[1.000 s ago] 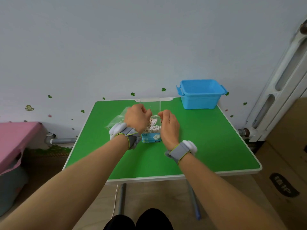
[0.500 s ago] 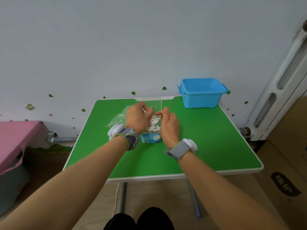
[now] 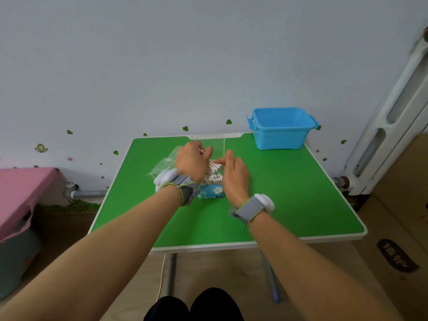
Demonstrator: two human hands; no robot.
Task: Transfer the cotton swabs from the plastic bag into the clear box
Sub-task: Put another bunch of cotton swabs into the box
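Here, near the middle of the green table (image 3: 289,193), the left hand (image 3: 192,162) is curled round a bundle of swabs (image 3: 213,167). Their white tips fan out to the right of the fist, and a few more tips poke out above it by the thumb. The bundle hangs tilted over the open box (image 3: 211,193), a small clear one with a blue label on its near wall. More swabs lie heaped inside it. The right hand (image 3: 234,176) sits just right of the box with its fingers bent. Its thumb and forefinger reach to the ends of the bundle, but whether they pinch the swabs or only touch them cannot be told. A clear panel (image 3: 217,142) stands upright behind both hands, at the far edge of the table. The bag (image 3: 163,166) lies flat and crumpled on the table just left of the left hand, partly hidden by the wrist; what is inside it is not clear. Each wrist wears a grey band (image 3: 250,208) with a white pod. A blue bin (image 3: 281,129) stands open on the far right corner of the table, well apart from the hands. A white radiator (image 3: 393,112) runs up the wall to the right, with a cardboard carton (image 3: 403,239) below it, and a pink surface (image 3: 20,191) shows at the left edge.
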